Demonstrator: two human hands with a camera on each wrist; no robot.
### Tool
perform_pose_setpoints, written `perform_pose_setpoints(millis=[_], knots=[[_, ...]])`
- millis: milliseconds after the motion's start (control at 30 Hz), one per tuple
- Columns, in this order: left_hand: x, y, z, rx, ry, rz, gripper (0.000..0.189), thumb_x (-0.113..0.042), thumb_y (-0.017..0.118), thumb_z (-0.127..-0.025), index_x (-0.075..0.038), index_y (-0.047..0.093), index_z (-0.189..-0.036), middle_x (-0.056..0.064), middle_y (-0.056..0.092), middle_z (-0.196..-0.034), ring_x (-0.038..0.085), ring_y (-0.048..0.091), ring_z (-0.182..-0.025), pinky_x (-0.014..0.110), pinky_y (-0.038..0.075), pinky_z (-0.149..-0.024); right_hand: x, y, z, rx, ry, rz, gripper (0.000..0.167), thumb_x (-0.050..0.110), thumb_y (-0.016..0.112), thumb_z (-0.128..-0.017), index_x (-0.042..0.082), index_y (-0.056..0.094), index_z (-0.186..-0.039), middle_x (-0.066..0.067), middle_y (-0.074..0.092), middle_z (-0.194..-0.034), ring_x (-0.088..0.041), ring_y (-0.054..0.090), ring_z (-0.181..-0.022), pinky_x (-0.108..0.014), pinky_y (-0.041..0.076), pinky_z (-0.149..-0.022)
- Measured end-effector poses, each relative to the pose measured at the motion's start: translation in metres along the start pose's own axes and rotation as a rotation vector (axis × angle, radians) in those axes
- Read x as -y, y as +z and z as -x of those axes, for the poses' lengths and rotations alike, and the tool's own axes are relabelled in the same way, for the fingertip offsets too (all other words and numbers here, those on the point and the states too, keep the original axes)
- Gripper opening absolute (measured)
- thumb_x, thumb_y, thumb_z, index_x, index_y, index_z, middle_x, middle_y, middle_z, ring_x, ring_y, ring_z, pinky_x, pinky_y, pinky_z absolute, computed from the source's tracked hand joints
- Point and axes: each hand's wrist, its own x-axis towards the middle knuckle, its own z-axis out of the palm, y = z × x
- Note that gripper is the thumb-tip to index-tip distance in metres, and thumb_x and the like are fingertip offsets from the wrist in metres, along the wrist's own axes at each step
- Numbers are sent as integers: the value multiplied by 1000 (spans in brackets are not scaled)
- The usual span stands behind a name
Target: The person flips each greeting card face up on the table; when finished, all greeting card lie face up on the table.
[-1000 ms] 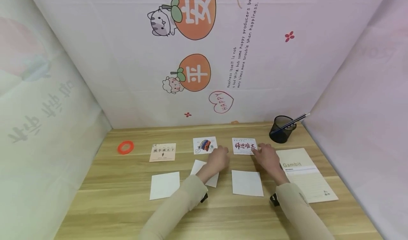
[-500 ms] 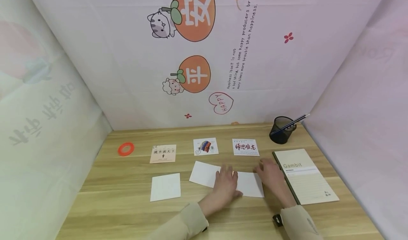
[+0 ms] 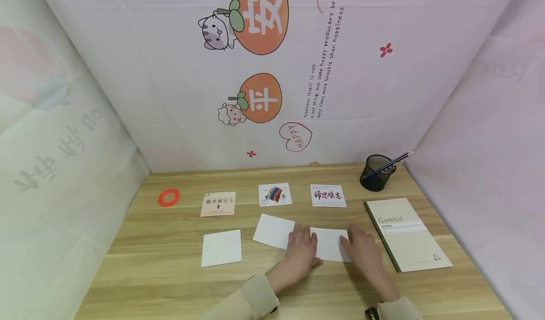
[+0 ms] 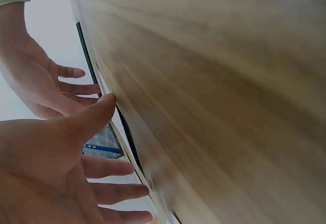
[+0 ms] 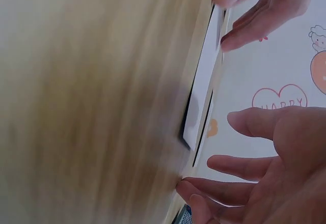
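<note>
In the head view, my left hand (image 3: 301, 250) rests with extended fingers over the neighbouring edges of two blank white cards, the middle card (image 3: 272, 231) and the right card (image 3: 329, 244). Its thumb lies by the right card's near edge. My right hand (image 3: 367, 254) is at the right card's right end, fingertips overlapping that side. From the right wrist, the white card (image 5: 202, 76) shows low on the wood, the right hand's spread fingers (image 5: 239, 191) close by. The left wrist view has the left thumb (image 4: 99, 114) and spread fingers beside the table surface.
A third blank card (image 3: 221, 248) lies left. Behind are three printed cards: beige (image 3: 218, 203), colourful (image 3: 275, 194) and red-lettered (image 3: 328, 195). An orange ring (image 3: 169, 197) sits far left. At right are a notebook (image 3: 408, 235) and a black mesh pen cup (image 3: 373, 180) holding pencils.
My left hand has come back from near the colourful card to the blank cards' neighbouring edges. My right hand has moved from the red-lettered card to the right blank card's right side.
</note>
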Motion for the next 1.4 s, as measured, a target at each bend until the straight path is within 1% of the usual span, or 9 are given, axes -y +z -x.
perform_pose_setpoints(millis=[200,433,633,767,1033,1133,1233,1300,1400], knots=[[-2,0,0,-9,15,-24,68,-59,69,-77,-12,62,-127,16,58,-128,38,49,-123,47,45,-95,4,5,5,5,9,-26,43,22,64,-89,-8,58,-118,-30,62,-108,-50,56,-93,-60,47,-71],[-6,1,-3,-17,40,-87,62,-59,66,-81,-16,63,-125,12,59,-128,33,52,-120,43,45,-93,7,8,5,-10,2,-48,42,21,66,-89,-6,58,-120,-31,61,-111,-51,56,-94,-60,48,-71],[-7,1,-4,-22,35,-84,60,-59,66,-80,-18,63,-124,11,59,-127,32,53,-118,42,46,-90,5,10,2,2,35,-132,45,20,63,-90,-5,55,-125,-32,58,-119,-54,53,-104,-62,46,-81],[-8,1,-5,-9,42,-67,61,-57,66,-82,-18,61,-128,13,59,-128,32,54,-118,43,47,-88,1,10,0,16,44,-214,48,18,63,-90,-7,50,-129,-33,56,-121,-50,54,-109,-59,45,-86],[-10,0,-10,-9,24,-46,70,-61,68,-77,-20,58,-132,12,60,-125,28,55,-115,37,48,-82,-8,8,-5,19,85,-365,43,13,58,-93,-8,50,-130,-28,60,-115,-36,57,-104,-50,46,-88],[-10,0,-11,-17,22,-65,66,-63,68,-76,-20,61,-127,10,63,-120,25,56,-112,35,49,-78,-10,6,-5,-16,34,-369,35,4,53,-94,-10,54,-125,-29,61,-115,-40,58,-106,-52,46,-89],[-8,1,-11,-41,24,-74,55,-63,66,-78,-20,66,-112,7,65,-109,23,56,-107,33,48,-73,-14,3,-5,-14,-49,-339,34,-9,45,-89,-11,57,-121,-29,62,-111,-41,59,-103,-52,46,-88],[-7,1,-10,-60,30,-69,49,-62,64,-81,-19,67,-103,6,66,-103,22,57,-105,32,47,-72,-17,0,-4,31,-91,-321,43,-18,42,-81,-10,57,-121,-27,62,-108,-38,58,-99,-51,47,-85],[-4,-1,-10,-103,48,-51,43,-59,62,-84,-17,66,-94,6,66,-93,21,58,-97,33,47,-71,-22,-4,-4,116,-136,-313,55,-23,45,-73,-8,56,-124,-23,62,-108,-33,59,-96,-47,50,-81]])
